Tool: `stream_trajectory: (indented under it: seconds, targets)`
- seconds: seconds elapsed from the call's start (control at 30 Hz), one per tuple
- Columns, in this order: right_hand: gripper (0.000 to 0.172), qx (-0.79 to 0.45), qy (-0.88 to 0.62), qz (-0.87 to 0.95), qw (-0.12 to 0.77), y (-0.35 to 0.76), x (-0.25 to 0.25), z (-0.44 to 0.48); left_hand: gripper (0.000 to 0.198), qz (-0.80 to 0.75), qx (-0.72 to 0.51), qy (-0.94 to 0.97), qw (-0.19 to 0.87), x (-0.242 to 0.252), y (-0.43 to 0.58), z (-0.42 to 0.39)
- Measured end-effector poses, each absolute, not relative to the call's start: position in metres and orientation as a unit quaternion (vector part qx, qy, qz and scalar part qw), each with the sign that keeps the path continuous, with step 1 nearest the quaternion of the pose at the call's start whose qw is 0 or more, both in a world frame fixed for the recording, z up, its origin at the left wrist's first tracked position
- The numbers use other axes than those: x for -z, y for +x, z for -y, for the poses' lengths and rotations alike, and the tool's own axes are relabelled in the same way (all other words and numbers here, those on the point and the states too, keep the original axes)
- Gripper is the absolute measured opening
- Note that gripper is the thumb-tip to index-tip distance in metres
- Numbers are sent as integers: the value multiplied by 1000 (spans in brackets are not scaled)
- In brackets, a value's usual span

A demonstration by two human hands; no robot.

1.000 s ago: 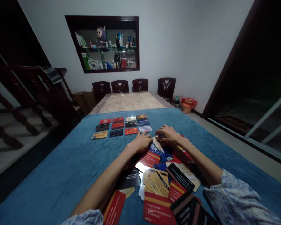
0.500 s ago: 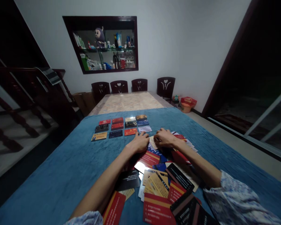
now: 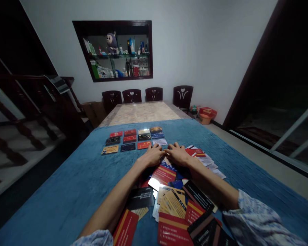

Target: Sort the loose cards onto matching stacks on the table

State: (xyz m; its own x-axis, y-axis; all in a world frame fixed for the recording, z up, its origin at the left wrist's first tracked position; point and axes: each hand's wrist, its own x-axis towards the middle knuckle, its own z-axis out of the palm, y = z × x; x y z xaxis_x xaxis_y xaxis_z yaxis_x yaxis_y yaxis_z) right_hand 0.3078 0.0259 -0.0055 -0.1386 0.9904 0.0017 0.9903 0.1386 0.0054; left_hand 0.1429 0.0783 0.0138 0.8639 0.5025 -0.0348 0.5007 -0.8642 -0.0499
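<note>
My left hand point(image 3: 154, 155) and my right hand point(image 3: 178, 154) meet at the far end of a loose pile of plastic cards. Between them, partly covered, shows a pale card point(image 3: 167, 160). My right fingers are bent over it; those of my left hand are curled close beside, their tips hidden. Under and before my wrists lie a red card with a yellow stripe point(image 3: 164, 175), a yellow card point(image 3: 173, 203) and a black card point(image 3: 198, 194). Beyond my hands, neat small stacks stand in rows, among them an orange-red card point(image 3: 144, 145) and a white card point(image 3: 159, 141).
A blue cloth point(image 3: 66, 184) covers the near table, with the bare stone-patterned tabletop point(image 3: 143, 112) beyond. More whitish cards point(image 3: 212, 163) spread right of my right wrist. Dark chairs point(image 3: 183, 97) stand at the far end, below a wall niche point(image 3: 118, 51) with shelves.
My right hand has moved slightly closer to my left, covering more of the pale card. More whitish cards show at the right. The whole view has shifted a little.
</note>
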Motion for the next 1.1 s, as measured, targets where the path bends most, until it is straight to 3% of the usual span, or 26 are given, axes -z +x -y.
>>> stream_trajectory:
  seconds: [0.2,0.37,0.6,0.77,1.1]
  targets:
    - [29,9,661,-750,0,304,-10,-21,34,276,-45,-960,10,-16,143,-78]
    - [39,27,651,-759,11,300,-20,-16,30,284,-55,-957,-2,-15,142,-80]
    - [27,47,643,-765,-5,301,-15,-20,31,303,-43,-952,-28,-17,142,-78]
    - [28,43,627,-778,-28,303,-12,-22,33,314,-33,-948,-37,-17,140,-80]
    - [26,30,515,-855,-58,324,-3,-33,22,276,8,-958,-81,-9,140,-89]
